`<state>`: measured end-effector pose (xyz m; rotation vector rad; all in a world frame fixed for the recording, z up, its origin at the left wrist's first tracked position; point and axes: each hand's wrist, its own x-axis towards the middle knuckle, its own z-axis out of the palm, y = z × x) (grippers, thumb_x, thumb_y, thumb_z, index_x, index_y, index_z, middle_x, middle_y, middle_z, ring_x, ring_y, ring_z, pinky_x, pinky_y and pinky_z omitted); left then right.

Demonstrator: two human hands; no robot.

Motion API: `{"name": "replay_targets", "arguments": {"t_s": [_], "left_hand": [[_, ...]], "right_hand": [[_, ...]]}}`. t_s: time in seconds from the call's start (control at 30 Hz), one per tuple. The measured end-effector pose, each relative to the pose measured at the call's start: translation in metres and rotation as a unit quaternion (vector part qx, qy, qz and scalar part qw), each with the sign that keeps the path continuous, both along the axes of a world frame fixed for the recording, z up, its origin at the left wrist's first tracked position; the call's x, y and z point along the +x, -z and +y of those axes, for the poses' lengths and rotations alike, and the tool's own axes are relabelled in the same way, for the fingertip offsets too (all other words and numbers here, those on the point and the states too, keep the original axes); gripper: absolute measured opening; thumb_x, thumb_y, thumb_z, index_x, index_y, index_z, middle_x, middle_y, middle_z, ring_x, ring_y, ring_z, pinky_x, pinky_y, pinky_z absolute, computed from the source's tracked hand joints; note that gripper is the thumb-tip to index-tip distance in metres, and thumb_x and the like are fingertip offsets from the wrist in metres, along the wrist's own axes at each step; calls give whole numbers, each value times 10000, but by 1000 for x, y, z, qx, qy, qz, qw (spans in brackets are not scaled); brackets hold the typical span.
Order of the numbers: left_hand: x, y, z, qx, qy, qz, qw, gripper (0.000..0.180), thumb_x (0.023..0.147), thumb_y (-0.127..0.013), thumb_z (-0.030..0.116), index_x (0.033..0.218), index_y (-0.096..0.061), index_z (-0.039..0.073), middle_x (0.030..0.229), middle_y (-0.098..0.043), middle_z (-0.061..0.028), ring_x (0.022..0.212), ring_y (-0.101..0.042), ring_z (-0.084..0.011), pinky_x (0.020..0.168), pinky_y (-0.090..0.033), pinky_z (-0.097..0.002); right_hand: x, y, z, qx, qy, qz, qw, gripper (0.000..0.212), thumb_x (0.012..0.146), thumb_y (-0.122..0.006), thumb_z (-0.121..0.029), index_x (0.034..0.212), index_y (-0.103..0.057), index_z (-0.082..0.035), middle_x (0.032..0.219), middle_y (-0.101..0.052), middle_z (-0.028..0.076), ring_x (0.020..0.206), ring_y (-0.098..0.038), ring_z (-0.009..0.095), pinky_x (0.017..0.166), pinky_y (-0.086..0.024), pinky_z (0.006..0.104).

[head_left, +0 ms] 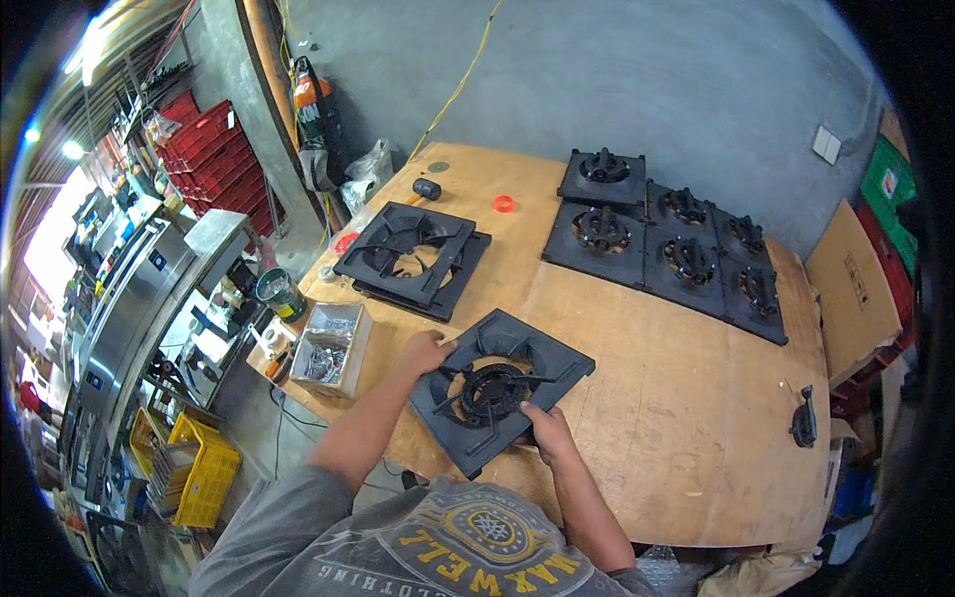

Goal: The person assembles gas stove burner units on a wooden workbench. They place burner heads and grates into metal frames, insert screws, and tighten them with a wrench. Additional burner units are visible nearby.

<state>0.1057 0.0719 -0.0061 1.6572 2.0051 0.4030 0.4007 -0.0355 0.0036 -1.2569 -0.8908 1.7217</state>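
The black square stove grate [502, 390] lies flat on the wooden table [676, 418], turned corner-on to the person and close to the near edge, with a black ring burner [489, 390] sitting in its round central opening. The left hand [426, 352] grips the grate's left corner, fingers curled over the rim. The right hand [545, 430] clamps the near edge, thumb on top of the frame just beside the ring burner. The two hands are well apart, one on each side of the piece.

To the left of the left hand, at the table's edge, stands an open box of small metal hardware [328, 348]. Beyond it sits a green can [278, 293]. Farther up the table rests a stack of empty black grates [413, 259], their centres open, and near them lies a mallet [426, 190] with a black head. A small red ring [504, 204] lies on the bare wood between that stack and the far group.

At the far right of the table, a cluster of assembled black grates [667, 244], each carrying a burner, lies edge to edge in two rows. A dark tool [804, 418] lies alone near the right edge. Off the table on the left, a yellow crate [204, 468] stands on the floor, and red crates [214, 149] are stacked against the wall.
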Motion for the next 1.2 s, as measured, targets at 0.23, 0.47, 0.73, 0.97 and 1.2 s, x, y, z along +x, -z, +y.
{"name": "replay_targets", "arguments": {"t_s": [0.23,0.47,0.73,0.97,1.2], "left_hand": [[-23,11,-10,-66,11,-57,996,664,793,-716,549,1190,-660,21,1125,-688,-211,1078,-651,-351,933,-502,-410],[-25,2,6,-119,100,-86,984,600,803,-760,473,1162,-637,8,1055,-699,-163,980,-672,-266,820,-525,-362],[-25,39,14,-387,106,-593,698,410,899,-647,203,1230,-602,-36,1126,-694,-159,971,-701,-267,901,-562,-402],[-28,27,2,-426,74,-645,631,437,871,-537,152,1252,-575,-60,1144,-684,-182,994,-697,-290,928,-556,-420],[-28,27,-9,-426,47,-662,616,532,803,-521,135,1294,-542,-68,1171,-676,-184,1014,-685,-301,960,-534,-414]], "right_hand": [[17,20,-2,3,20,-44,999,367,891,-654,-227,1111,-622,66,1019,-689,136,894,-664,231,837,-528,355],[41,39,-24,-40,115,22,992,366,898,-659,-210,1132,-621,70,1033,-692,123,915,-662,231,873,-513,352],[24,47,-53,-18,234,67,970,378,948,-573,-183,1255,-540,35,1160,-651,143,1006,-650,265,910,-516,384],[18,54,-54,-29,277,72,958,426,934,-581,-255,1222,-568,59,1122,-674,161,971,-667,281,903,-521,391],[19,55,-59,-47,278,67,957,439,935,-603,-280,1221,-576,52,1108,-682,156,949,-670,270,885,-524,378]]}}
